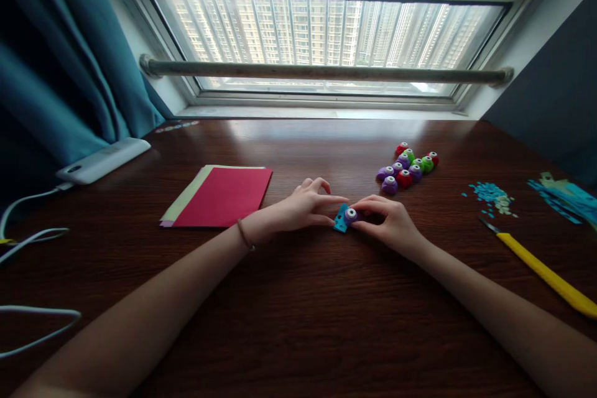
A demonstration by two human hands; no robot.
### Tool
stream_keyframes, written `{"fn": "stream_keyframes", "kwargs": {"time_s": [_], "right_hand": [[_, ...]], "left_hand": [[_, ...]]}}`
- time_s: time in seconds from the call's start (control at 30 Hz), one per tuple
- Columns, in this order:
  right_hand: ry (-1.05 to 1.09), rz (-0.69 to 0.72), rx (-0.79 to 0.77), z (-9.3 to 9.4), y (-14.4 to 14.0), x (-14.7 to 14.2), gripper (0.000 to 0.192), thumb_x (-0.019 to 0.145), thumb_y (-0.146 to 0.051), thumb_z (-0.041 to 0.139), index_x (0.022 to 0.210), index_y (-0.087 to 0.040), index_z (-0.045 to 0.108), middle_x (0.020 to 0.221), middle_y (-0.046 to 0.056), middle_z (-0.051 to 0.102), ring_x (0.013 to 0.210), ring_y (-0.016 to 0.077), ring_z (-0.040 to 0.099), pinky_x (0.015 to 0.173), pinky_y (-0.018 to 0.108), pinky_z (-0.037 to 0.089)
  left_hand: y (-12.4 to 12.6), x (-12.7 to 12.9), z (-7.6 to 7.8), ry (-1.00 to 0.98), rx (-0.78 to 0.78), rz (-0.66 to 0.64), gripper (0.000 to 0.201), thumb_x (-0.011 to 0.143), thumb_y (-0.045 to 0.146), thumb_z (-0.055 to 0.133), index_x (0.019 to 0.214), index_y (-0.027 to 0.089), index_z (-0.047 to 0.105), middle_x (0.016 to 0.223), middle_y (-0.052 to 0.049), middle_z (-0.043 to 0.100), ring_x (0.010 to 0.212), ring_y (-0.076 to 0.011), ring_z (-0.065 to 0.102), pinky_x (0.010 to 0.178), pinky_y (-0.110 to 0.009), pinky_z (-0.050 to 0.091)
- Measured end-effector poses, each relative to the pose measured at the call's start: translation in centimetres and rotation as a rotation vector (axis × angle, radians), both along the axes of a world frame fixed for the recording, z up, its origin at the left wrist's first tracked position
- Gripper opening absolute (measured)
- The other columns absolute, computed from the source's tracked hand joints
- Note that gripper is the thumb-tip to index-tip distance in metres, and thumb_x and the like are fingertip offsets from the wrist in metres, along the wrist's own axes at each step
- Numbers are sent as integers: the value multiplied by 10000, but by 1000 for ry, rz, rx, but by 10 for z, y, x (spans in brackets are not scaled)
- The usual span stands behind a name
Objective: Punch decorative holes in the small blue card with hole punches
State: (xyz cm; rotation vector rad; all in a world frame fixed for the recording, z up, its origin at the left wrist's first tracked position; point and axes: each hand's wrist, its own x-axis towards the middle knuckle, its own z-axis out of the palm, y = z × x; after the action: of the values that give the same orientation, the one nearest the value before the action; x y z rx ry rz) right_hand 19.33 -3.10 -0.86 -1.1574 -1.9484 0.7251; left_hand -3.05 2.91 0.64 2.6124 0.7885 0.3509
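Purple punch (351,216) pinched, right fingers (373,206); blue paper (341,221), left fingers (326,200).

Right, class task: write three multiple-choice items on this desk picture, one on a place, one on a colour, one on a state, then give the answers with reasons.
1. Where does the stack of coloured paper lie?
A. left of the hands
B. right of the hands
C. on the windowsill

2. What colour is the small paper piece between the hands?
A. red
B. blue
C. yellow

3. What is the right hand doing?
A. lying flat and empty
B. holding the yellow-handled tool
C. gripping a small purple punch

Answers:
1 A, the stack sits beyond the left hand, on the curtain side.
2 B, it shows blue under the punch.
3 C, its fingers close round the punch, while the yellow-handled tool lies untouched.
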Motion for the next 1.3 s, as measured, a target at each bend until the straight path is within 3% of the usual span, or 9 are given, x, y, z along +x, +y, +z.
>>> {"fn": "stream_keyframes", "kwargs": {"time_s": [0.17, 0.57, 0.77, 0.93, 1.07, 1.17, 1.3], "right_hand": [[-11, 0, 15, 0, -1, 1, 220, 741, -220, 624, 953, -202, 677, 910, 49, 624, 806, 177, 581, 715, 289, 473], [2, -17, 35, -1, 0, 1, 212, 721, -258, 676, 927, -207, 685, 884, 41, 642, 756, 173, 589, 699, 297, 489], [-23, -9, 60, 0, -1, 0, 202, 736, -253, 660, 932, -209, 678, 890, 42, 640, 775, 178, 588, 708, 303, 487], [-43, 4, 84, 1, -2, 0, 278, 736, -242, 658, 1012, -211, 640, 922, 44, 620, 807, 181, 577, 722, 299, 487], [-75, -5, 210, 3, -7, 0, 365, 769, -235, 617, 1130, -205, 571, 969, 60, 563, 833, 174, 552, 741, 294, 481], [-163, -41, 354, 8, -11, 1, 385, 796, -220, 570, 1179, -192, 547, 902, 70, 520, 801, 179, 521, 740, 314, 466], [-182, -121, 458, 12, -14, 5, 425, 807, -167, 520, 1232, -184, 502, 822, 58, 489, 705, 165, 482, 669, 309, 454]], "left_hand": [[-4, 4, -9, 34, 63, 33, 413, 792, 478, 585, 1193, 408, 512, 1082, -35, 418, 1029, -233, 381, 920, -393, 291], [-27, 13, 4, 177, 376, 66, 403, 861, 513, 438, 1209, 324, 512, 1015, -79, 461, 956, -257, 387, 820, -387, 305], [-31, 15, 5, 175, 378, 86, 404, 860, 510, 440, 1210, 320, 512, 1001, -80, 465, 951, -256, 386, 812, -382, 305], [-23, 13, 1, 115, 271, 62, 471, 830, 539, 482, 1267, 367, 445, 995, -62, 452, 920, -233, 404, 816, -365, 328], [-16, 9, 6, 65, 236, 78, 592, 806, 544, 523, 1334, 336, 356, 1050, -75, 438, 944, -232, 407, 843, -364, 335], [-17, 7, 18, 67, 319, 76, 554, 818, 534, 509, 1313, 311, 398, 1105, -88, 426, 983, -241, 394, 883, -378, 306], [-28, 6, 25, 141, 467, -21, 522, 852, 507, 463, 1325, 305, 376, 1163, -96, 423, 1049, -263, 353, 914, -394, 258]]}}
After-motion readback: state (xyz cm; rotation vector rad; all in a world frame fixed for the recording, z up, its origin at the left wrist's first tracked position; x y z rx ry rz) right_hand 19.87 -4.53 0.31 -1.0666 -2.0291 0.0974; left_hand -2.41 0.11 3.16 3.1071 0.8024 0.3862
